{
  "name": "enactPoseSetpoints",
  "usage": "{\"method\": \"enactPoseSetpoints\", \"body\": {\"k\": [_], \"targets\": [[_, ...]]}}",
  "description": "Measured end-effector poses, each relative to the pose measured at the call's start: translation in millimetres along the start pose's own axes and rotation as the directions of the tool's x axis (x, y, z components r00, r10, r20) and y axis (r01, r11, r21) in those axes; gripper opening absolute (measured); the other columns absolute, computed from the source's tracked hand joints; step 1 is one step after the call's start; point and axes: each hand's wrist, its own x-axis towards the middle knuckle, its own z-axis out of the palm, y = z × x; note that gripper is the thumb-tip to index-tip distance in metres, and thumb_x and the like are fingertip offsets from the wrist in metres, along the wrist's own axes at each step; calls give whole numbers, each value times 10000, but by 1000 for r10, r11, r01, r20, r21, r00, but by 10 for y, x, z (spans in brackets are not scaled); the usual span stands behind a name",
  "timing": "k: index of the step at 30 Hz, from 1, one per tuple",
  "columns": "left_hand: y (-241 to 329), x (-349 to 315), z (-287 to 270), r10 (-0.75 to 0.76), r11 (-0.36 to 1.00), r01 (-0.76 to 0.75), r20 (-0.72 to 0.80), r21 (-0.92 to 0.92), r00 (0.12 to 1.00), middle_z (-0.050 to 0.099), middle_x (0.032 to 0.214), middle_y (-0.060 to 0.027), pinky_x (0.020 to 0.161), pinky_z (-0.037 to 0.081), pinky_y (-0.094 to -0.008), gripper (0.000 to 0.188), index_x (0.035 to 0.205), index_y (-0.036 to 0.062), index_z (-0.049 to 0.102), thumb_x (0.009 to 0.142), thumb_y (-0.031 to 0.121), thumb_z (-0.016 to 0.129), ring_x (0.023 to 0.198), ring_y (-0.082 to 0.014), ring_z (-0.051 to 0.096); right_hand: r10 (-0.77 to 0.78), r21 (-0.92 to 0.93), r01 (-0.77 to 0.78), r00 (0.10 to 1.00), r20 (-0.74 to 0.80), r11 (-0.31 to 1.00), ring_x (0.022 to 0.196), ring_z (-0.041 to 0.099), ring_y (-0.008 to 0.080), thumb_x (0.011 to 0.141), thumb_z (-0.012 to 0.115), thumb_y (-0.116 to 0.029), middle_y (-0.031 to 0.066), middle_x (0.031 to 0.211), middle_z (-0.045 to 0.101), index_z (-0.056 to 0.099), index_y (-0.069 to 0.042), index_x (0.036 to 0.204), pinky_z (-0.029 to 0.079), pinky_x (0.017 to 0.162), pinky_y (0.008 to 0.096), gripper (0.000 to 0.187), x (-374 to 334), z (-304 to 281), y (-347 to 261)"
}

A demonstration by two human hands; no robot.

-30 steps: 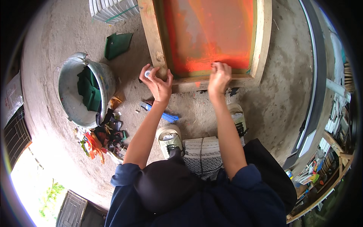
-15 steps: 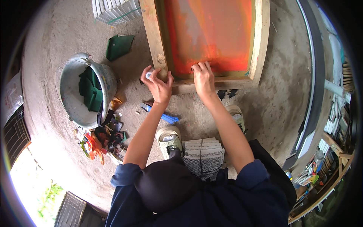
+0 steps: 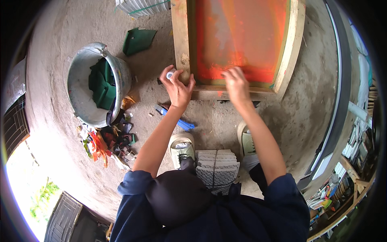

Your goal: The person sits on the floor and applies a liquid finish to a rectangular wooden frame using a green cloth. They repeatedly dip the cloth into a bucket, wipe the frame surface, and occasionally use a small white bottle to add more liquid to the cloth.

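Observation:
A wooden-framed printing screen with orange and red stains across its mesh lies ahead of me. My left hand is at its near left corner, with fingers curled around a small tube with a round white end. Its thumb rests by the frame's corner. Over the reddest, near part of the mesh is my right hand, slightly blurred, its fingers pinched together. Whatever those fingertips hold is too small to make out. A blue-handled tool, maybe a cutter, lies on the floor below my left hand.
A grey, paint-stained bucket with green scraps stands at the left, colourful scraps heaped beside it. A green piece lies beyond. Tied white stacks sit between my feet and at the far left. Cluttered shelves line the right.
My right hand has moved to the right along the near edge of the mesh. The whole view has shifted slightly; my left hand keeps its place at the frame corner.

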Motion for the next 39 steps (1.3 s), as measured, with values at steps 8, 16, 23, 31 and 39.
{"method": "enactPoseSetpoints", "body": {"k": [8,16,23,31,39], "targets": [[-68,3,39,20,1000,-20,-7,5,1000,331,1207,-195,885,383,-493,580,1114,121,375,677,99,756,1085,-401,378,-195,-16,198,976,92,980,934,549,245,642,613,33,110,904,572,613,13,850,545,712,323,209,144,139,-100],[-8,14,26,6,1000,-5,-7,8,1000,333,1226,-213,871,391,-478,591,1116,108,351,686,87,756,1108,-398,359,-326,51,322,936,135,946,870,567,233,638,624,63,91,842,578,635,15,850,525,731,326,219,158,-128,147],[-21,-4,-15,3,1000,-3,12,23,1000,332,1230,-216,882,378,-482,591,1121,115,348,690,97,753,1109,-400,355,158,350,-147,987,-2,925,852,607,207,710,636,93,74,880,604,629,-15,861,528,712,313,186,60,-384,121],[-6,15,11,13,1000,-13,13,15,1000,336,1231,-222,876,385,-478,592,1121,117,342,695,96,752,1108,-401,354,441,475,-356,894,-77,805,779,618,165,731,643,93,54,869,596,569,-23,905,494,690,292,221,-154,-91,145],[-20,5,-13,7,1000,-7,19,7,1000,343,1229,-225,863,394,-475,577,1107,105,350,694,91,753,1114,-398,353,323,176,-288,921,-218,941,796,556,202,721,657,79,74,921,567,614,-33,913,482,644,319,226,-183,-153,244]]}}
